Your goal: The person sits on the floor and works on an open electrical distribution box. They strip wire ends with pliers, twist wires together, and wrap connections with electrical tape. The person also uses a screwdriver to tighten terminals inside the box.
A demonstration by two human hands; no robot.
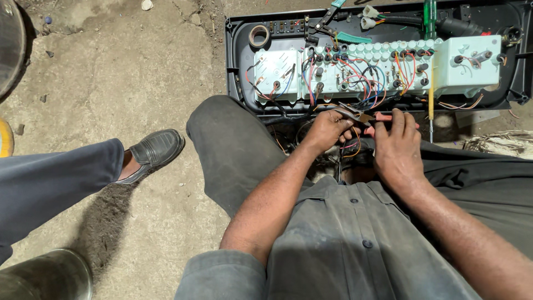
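My left hand (pixel 327 130) is curled, its fingertips pinching a small bundle of thin wires (pixel 351 145) just below the metal nose of the pliers (pixel 361 116). My right hand (pixel 397 147) is closed round the pliers' red handles, fingers folded over them, so only a bit of red shows past my knuckles. Both hands sit close together, nearly touching, above my lap.

Just beyond my fingers lies 1 long black plastic panel (pixel 239 66), a shallow tray with rounded corners. Inside it, 3 pale green moulded blocks (pixel 466 64) stand side by side, studded with round sockets and strung with red, blue, orange and black wires. Past my left hand, in the tray's far corner, lies 1 roll of tape (pixel 259 35), a brownish ring. Past my right hand, 1 screwdriver (pixel 430 16) with a clear green handle rests on the far edge, and 1 slim tool with a yellow handle (pixel 431 100) points down toward my knuckles.

The ground (pixel 111 66) is rough, cracked concrete. To my left, another person's grey trouser leg ends in 1 dark leather shoe (pixel 152 151).
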